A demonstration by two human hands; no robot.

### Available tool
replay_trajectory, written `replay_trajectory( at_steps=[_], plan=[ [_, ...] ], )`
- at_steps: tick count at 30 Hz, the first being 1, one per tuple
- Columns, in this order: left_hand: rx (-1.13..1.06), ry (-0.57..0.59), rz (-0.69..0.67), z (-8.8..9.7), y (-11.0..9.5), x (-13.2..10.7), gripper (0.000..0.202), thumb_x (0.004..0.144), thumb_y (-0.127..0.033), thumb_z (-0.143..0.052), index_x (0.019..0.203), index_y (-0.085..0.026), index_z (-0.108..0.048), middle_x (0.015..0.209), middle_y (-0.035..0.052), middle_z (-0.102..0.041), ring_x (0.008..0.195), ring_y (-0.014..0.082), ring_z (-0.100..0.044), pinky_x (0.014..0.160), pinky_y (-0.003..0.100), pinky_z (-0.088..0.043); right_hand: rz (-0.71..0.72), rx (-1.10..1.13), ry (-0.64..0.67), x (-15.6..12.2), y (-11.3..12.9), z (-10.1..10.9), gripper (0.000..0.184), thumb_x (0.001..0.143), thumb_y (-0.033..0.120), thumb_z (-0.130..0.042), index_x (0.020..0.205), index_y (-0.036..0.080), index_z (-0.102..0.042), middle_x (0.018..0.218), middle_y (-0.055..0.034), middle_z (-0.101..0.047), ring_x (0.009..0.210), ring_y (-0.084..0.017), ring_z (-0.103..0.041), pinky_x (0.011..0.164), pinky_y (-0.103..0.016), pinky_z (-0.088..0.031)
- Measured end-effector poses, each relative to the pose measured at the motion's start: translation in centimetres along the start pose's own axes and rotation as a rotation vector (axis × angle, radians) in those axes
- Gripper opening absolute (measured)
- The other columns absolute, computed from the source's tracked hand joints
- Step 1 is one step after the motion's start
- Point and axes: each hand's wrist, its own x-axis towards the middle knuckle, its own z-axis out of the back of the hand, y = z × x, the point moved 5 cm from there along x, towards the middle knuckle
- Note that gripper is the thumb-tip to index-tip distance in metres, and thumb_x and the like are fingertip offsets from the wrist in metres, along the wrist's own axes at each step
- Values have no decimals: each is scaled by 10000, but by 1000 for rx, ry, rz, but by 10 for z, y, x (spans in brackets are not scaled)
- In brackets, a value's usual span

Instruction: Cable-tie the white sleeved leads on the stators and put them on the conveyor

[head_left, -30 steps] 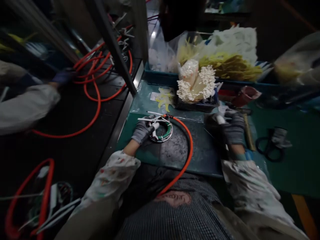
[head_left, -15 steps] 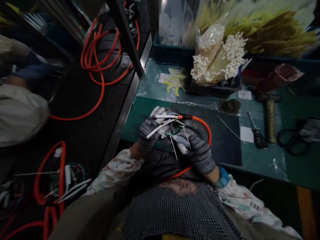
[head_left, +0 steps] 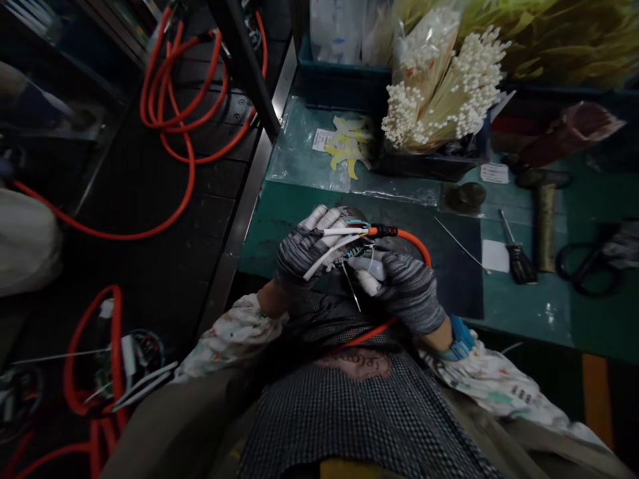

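My left hand (head_left: 304,249), in a grey striped glove with pale fingertips, wraps round a round circuit-board assembly (head_left: 355,250). White-sleeved wires (head_left: 332,249) fan out over its fingers from an orange cable (head_left: 413,241) with a black strain relief (head_left: 384,230). One thin white cable tie (head_left: 351,287) sticks down from the assembly, its tail free. At the assembly's right side my right hand (head_left: 399,283), gloved alike, is closed, thumb against fingers, on a second thin tie (head_left: 372,254); the tie's end is hidden in the fingers.
A bundle of white-headed cable ties (head_left: 444,100) stands in a dark bin behind the green mat. To the right lie a thin rod (head_left: 462,245), a screwdriver (head_left: 519,256) and a hammer (head_left: 545,226). Coiled orange cables (head_left: 182,126) and other boards (head_left: 142,352) lie left, near another person's arm (head_left: 37,100).
My right hand has shifted slightly right, and less of the second tie shows beyond its fingers. The assembly moved a little right in view. The other person's arm at left has moved back.
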Motion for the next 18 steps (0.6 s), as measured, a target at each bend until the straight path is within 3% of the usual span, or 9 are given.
replay_trajectory(
  at_steps=[5,11,18],
  plan=[
    [99,230,-26,-7,-17,41,450,1155,-316,-467,1573,-239,-615,1616,115,-640,1602,274,-511,1275,458,-512,-57,-140,14,7,-11,19,357,976,480,-672,1146,234,-867,1100,-96,-880,966,-318,-832,827,-420,-637],
    [152,473,57,-26,-28,92,456,1143,-288,-470,1574,-245,-613,1668,99,-592,1598,294,-513,1247,451,-522,-35,-279,29,14,-13,29,355,1019,448,-604,1104,238,-878,1006,-85,-872,876,-289,-800,749,-384,-557],
    [267,715,141,-30,-42,130,493,1177,-301,-395,1628,-178,-551,1677,139,-573,1557,299,-552,1250,444,-519,-11,-416,-179,20,-25,36,375,1028,461,-607,1087,195,-864,897,-115,-841,774,-257,-730,673,-354,-450]
  ],
)
